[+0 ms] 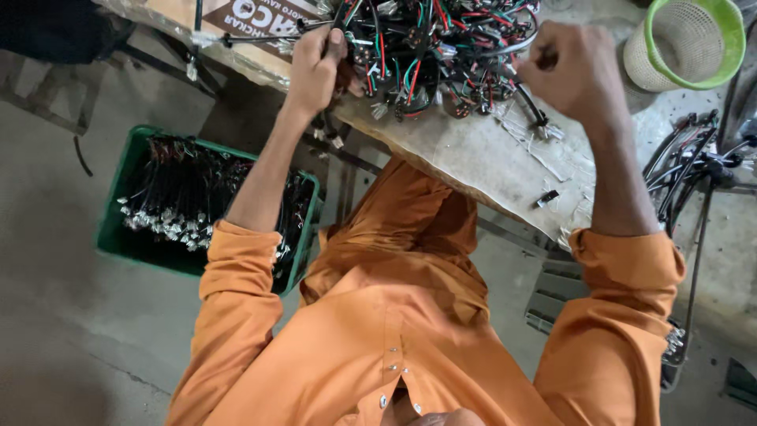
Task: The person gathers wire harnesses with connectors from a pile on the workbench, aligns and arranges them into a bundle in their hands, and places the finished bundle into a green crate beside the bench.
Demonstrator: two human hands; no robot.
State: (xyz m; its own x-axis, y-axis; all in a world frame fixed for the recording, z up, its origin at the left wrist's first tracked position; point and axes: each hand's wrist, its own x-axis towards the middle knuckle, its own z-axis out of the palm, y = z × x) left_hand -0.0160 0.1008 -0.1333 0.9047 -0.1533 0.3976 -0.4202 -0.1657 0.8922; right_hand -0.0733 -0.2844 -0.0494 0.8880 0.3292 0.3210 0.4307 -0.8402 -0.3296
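your left hand [315, 67] pinches a black wire [260, 33] running toward 9 o'clock, your right hand [572, 71] is fisted on another cable [530, 105], with the wiring harness pile [434, 55] lying between them.

Left hand [317, 67] raised fwd, fingers curled in pinch, thumb up top, wrist bent slightly. Left forearm bare, elbow bent, orange sleeve rolled to elbow. Right hand [569, 72] closed in tight fist, knuckles fwd, back of hand twd camera. Right forearm upright, bare, sleeve rolled same. Hands well apart, approx level.
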